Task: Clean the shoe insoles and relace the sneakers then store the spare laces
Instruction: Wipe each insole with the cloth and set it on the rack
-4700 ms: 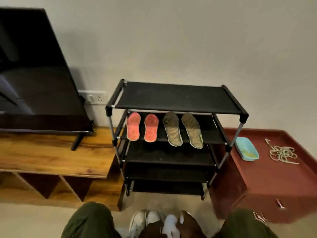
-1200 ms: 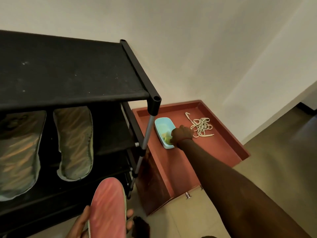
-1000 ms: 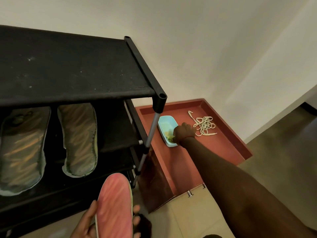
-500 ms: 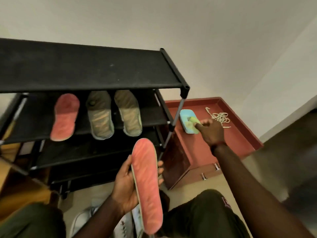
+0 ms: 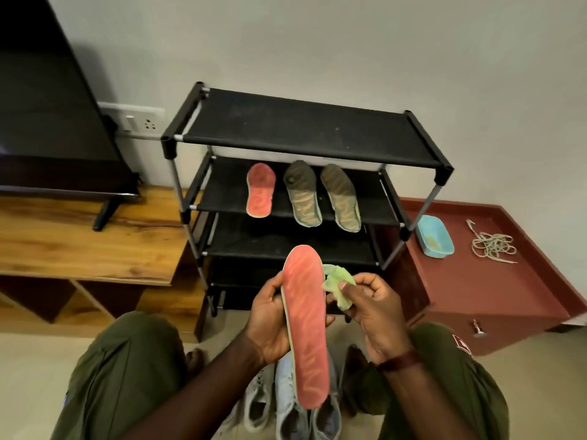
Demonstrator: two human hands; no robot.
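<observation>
Insole (image 5: 305, 322) — pink, gripped upright in the left hand (image 5: 270, 319) to expose its face — awaits wiping; right hand (image 5: 370, 309) pinches green cloth (image 5: 338, 282).

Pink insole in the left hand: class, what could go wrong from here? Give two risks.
1. The left hand grips the pink insole by its edges, so firm wiping with the green cloth in the right hand may bend it or drop it onto the sneakers below.
2. The laces lie loosely tangled near the blue tub; a reach to the tub might snag them.
</observation>
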